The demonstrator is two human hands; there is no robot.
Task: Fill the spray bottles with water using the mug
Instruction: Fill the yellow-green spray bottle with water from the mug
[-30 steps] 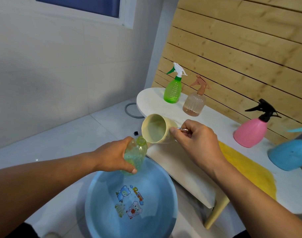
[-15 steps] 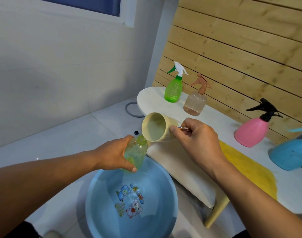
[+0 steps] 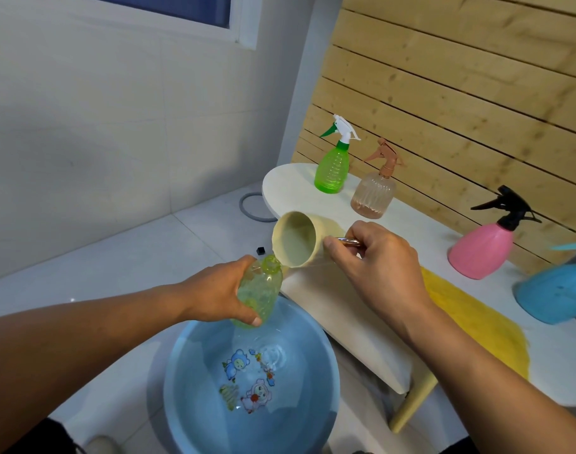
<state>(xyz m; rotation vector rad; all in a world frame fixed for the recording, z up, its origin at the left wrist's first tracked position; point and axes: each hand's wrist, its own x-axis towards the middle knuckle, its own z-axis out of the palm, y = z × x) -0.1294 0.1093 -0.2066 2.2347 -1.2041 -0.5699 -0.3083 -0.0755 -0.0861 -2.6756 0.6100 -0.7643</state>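
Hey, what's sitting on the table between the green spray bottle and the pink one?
In the head view, the peach ribbed spray bottle stands between the green spray bottle and the pink spray bottle, close beside the green one; beyond it only bare white table.

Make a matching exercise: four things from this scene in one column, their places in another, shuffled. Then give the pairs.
Things:
1. mug
2. capless bottle
3. pink spray bottle
4. basin

Places:
A. on the floor, holding water
B. gripped in the left hand
C. standing on the table
D. tilted in the right hand

Pairs: 1-D, 2-B, 3-C, 4-A
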